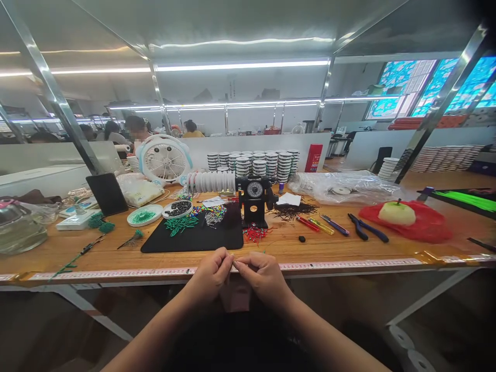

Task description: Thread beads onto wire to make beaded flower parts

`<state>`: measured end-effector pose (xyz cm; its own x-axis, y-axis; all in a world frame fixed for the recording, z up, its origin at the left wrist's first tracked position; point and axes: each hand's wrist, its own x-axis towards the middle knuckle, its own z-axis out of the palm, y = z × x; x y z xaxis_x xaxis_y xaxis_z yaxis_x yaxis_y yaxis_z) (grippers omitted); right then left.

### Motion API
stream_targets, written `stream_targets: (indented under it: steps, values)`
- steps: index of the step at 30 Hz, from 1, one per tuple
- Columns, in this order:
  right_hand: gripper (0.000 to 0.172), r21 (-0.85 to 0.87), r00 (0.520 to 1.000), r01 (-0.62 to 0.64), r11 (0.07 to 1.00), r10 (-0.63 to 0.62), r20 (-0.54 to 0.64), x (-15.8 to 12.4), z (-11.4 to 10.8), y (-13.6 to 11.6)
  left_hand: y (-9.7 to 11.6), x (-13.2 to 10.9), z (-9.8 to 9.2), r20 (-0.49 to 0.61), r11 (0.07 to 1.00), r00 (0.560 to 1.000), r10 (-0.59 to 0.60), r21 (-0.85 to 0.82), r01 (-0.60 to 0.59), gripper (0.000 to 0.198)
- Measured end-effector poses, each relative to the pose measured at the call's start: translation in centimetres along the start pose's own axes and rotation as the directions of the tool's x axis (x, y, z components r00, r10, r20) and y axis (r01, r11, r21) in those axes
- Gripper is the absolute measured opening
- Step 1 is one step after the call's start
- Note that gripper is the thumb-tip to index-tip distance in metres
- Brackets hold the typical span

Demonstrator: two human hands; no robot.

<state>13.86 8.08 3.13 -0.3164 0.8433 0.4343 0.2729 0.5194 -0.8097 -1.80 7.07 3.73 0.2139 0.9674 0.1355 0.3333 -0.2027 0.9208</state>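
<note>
My left hand (213, 271) and my right hand (263, 274) meet at the table's front edge, thumbs and forefingers pinched together and almost touching. Whatever sits between the fingertips is too small to make out. Just beyond them lies a black mat (197, 240) bearing green tube-like pieces (181, 223) and many-coloured beads (215, 214). A black winding device with a round dial (254, 191) stands behind my hands, with a row of white spools (211, 182) on its left side. Small red pieces (256, 234) are heaped at its foot.
A white dish of green bits (144, 215) and a dish of black beads (177, 208) stand left. Blue-handled pliers (368, 227), a craft knife (335, 225) and a peeled fruit (397, 213) on a red bag lie right. A measuring tape (349, 264) runs along the edge. People sit far behind.
</note>
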Motion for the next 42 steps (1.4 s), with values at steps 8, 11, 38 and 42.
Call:
stream_targets:
  steps: [8, 11, 38, 42]
  values:
    - [0.021, -0.051, 0.998, 0.038, 0.998, -0.036, 0.043, -0.1, -0.3, 0.3, -0.1, 0.2, -0.4, 0.061, 0.994, 0.993, -0.098, -0.051, 0.101, 0.034]
    - [0.02, -0.057, 0.999, 0.034, 0.998, -0.033, 0.013, -0.1, 0.0, 0.5, 0.0, 0.4, -0.4, 0.102, 0.985, 0.985, -0.142, -0.08, 0.15, 0.034]
    - [0.019, 0.088, 0.992, -0.085, 0.992, 0.076, 0.097, 0.2, -0.4, -0.1, -1.1, 0.5, 0.1, 0.029, 0.986, 0.996, -0.083, -0.145, 0.087, 0.036]
    - [0.019, 0.086, 0.995, -0.078, 0.993, 0.071, 0.076, 0.2, -0.3, 0.0, -0.7, 0.4, 0.2, 0.011, 0.986, 0.995, -0.099, -0.134, 0.1, 0.037]
